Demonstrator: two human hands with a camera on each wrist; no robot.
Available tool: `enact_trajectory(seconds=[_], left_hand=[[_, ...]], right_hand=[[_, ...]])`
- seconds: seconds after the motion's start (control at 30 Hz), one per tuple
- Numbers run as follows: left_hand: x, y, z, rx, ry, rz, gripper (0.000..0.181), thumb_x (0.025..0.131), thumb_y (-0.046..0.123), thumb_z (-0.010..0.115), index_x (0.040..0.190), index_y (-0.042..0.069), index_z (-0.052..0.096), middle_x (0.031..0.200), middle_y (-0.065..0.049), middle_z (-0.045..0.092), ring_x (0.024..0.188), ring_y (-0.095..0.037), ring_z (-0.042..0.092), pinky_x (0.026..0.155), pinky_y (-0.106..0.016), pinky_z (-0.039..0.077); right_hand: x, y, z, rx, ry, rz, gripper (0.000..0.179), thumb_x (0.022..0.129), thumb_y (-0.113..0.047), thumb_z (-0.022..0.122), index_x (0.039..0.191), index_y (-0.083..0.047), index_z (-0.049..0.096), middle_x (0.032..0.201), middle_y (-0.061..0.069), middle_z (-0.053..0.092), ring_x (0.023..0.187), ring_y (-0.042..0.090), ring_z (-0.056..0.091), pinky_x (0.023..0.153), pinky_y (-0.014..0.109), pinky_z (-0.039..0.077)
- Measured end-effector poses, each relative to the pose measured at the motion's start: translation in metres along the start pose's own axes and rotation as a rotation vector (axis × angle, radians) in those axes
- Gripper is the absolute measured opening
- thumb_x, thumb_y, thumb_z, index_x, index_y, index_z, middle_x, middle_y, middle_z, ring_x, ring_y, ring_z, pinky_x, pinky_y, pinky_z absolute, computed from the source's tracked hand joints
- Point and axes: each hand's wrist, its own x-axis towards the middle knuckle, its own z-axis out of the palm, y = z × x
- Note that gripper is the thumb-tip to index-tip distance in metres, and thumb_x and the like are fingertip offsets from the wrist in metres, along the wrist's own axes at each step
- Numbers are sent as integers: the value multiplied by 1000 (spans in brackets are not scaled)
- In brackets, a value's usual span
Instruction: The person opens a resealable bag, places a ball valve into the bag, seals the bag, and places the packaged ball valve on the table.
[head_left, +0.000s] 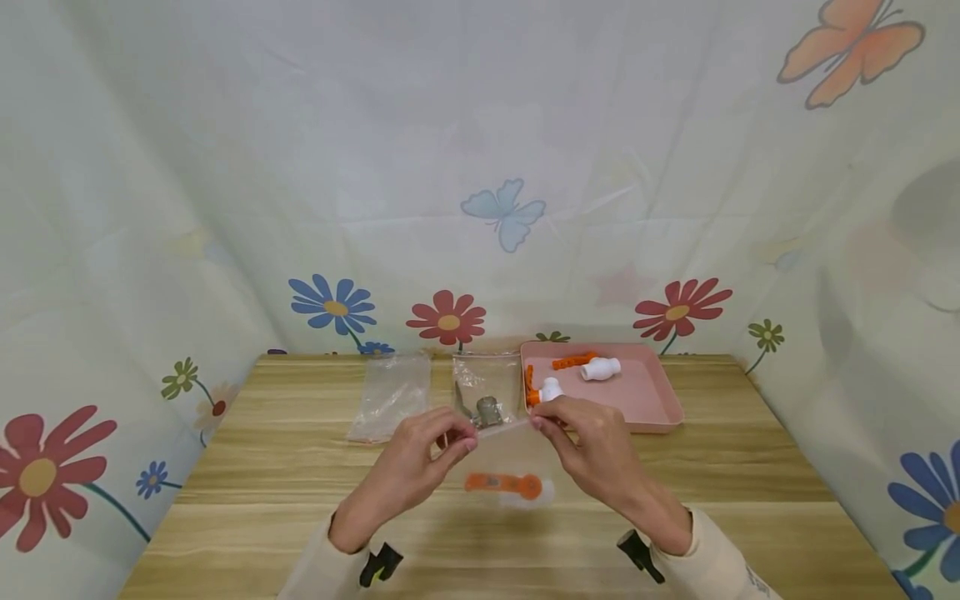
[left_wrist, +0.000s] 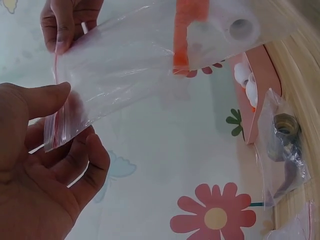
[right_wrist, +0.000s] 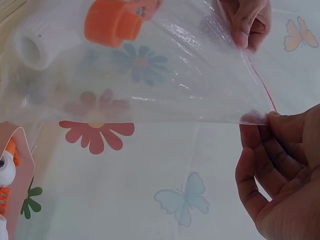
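A clear zip bag (left_wrist: 125, 60) with a red seal line hangs between both hands. Inside it lies a white plastic ball valve (right_wrist: 42, 42) with an orange handle (head_left: 495, 482). My left hand (head_left: 420, 458) pinches one end of the bag's top edge between thumb and fingers. At the other end of that edge, my right hand (head_left: 596, 446) pinches the corner. In both wrist views the red seal line runs from one hand to the other. The valve sits low in the bag, well below the fingers.
Behind the hands, a pink tray (head_left: 647, 408) holds white valves (head_left: 601, 369) with orange handles. Left of it lies a clear bag with a metal fitting (head_left: 489, 412) inside. Farther left, another clear bag (head_left: 393, 396) lies flat on the wooden table (head_left: 262, 467). A flowered curtain surrounds the table.
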Motion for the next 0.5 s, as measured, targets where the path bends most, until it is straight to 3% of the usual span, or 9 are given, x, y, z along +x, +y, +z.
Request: enact_trajectory(seconds=[0.27,0.5], left_hand=[[-4,-7,-1,1,-1,1,4,94,18,65,96,18,68,82,10,61,73,-1,51,64,-24,51],[-5,-7,-2,-5,58,30,5,94,16,66,93,14,70,82,9,63,72,-1,51,63,-22,49]], right_hand=[[0,3,-5,-2,10,0,19,75,2,78,87,-11,72,78,-4,72,67,4,65,62,14,50],[-1,3,-4,23,-15,15,3,87,-9,71,89,-8,72,81,-4,73,70,5,66,65,13,52]])
